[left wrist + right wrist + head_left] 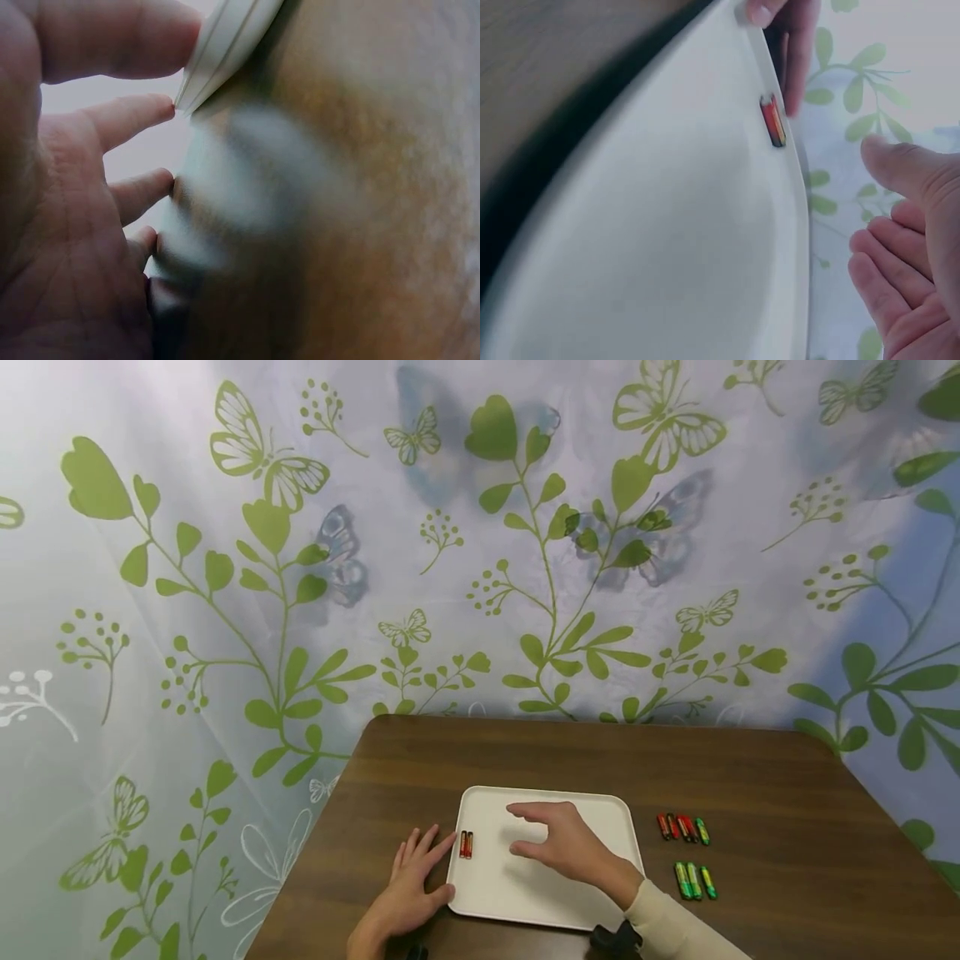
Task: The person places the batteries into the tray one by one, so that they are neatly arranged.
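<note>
A white tray lies on the wooden table, with two red-and-black batteries side by side near its left edge. At that edge rests my left hand, fingers spread; in the left wrist view its fingertips are right at the tray's rim. My right hand hovers over the middle of the tray, thumb and fingers apart and holding nothing. The right wrist view shows the right hand with a gap between thumb and fingers, and the pair of batteries beyond.
Right of the tray, several red-and-black batteries lie in a row with one green battery. Nearer me are three green batteries. A patterned curtain hangs behind the table. Something black sits by the right sleeve.
</note>
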The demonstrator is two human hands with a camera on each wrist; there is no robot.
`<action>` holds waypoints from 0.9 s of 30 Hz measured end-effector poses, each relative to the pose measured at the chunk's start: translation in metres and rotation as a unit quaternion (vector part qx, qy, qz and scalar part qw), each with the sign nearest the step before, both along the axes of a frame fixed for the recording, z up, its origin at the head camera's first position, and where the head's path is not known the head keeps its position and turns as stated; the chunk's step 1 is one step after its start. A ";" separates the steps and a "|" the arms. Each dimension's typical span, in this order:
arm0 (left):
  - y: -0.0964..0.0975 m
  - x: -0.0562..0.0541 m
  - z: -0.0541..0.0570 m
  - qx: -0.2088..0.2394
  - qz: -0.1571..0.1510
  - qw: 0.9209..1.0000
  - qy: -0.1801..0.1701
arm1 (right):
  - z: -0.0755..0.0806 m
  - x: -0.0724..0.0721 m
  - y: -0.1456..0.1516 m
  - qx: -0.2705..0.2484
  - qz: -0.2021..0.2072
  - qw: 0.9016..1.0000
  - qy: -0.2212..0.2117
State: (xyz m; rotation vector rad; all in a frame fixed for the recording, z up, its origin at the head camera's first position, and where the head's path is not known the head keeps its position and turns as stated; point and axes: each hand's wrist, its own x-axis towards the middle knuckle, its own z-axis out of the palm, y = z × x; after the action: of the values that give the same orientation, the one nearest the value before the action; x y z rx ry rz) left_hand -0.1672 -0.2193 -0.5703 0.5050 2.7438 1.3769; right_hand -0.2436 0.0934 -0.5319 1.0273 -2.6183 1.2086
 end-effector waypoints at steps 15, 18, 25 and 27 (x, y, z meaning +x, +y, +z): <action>-0.001 0.002 -0.012 0.014 -0.010 1.000 0.006 | 0.004 0.021 0.092 0.014 -0.034 0.997 0.072; 0.000 0.002 -0.008 0.005 -0.005 1.000 -0.012 | 0.003 0.028 0.110 0.015 -0.039 0.995 0.087; 0.005 0.002 0.006 -0.023 0.003 0.999 -0.046 | 0.003 0.040 0.151 0.020 -0.076 0.994 0.074; 0.005 0.001 0.005 -0.014 0.002 0.999 -0.033 | 0.004 0.044 0.162 0.020 -0.087 0.994 0.066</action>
State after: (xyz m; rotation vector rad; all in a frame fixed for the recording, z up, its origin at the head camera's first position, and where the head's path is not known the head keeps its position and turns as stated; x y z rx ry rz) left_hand -0.1665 -0.2139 -0.5648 0.4443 2.7098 1.3288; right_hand -0.1998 0.2553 -0.5280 0.8315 -2.5769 1.0198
